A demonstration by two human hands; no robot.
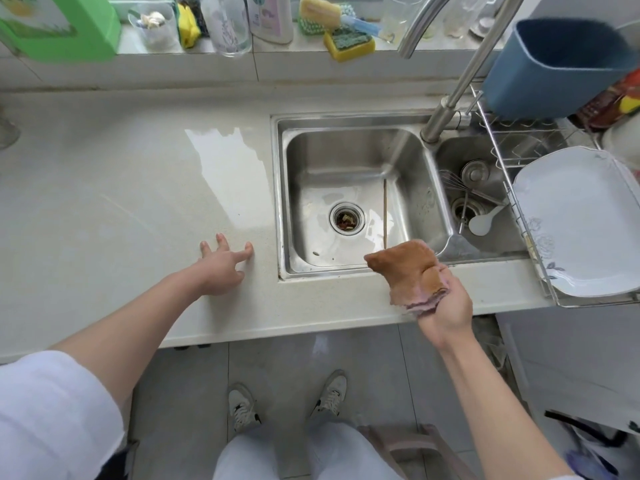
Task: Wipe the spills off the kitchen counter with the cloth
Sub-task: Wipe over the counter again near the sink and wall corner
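My right hand (pixel 446 306) is closed around the bunched end of the cloth (pixel 407 271), holding it up over the front rim of the sink (pixel 353 273). It looks soft, light and floppy, probably damp, so I'd flatten it under my palm to wipe. My left hand (pixel 223 268) rests open, fingers spread, on the counter (pixel 104 209), near the spill (pixel 228 161).

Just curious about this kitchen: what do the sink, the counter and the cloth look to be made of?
Sink: brushed stainless steel, judging by its grey metallic sheen. Counter: pale, finely speckled, glossy, probably stone or composite. Cloth, held in the right hand: soft, fuzzy orange-brown fabric, possibly microfibre.
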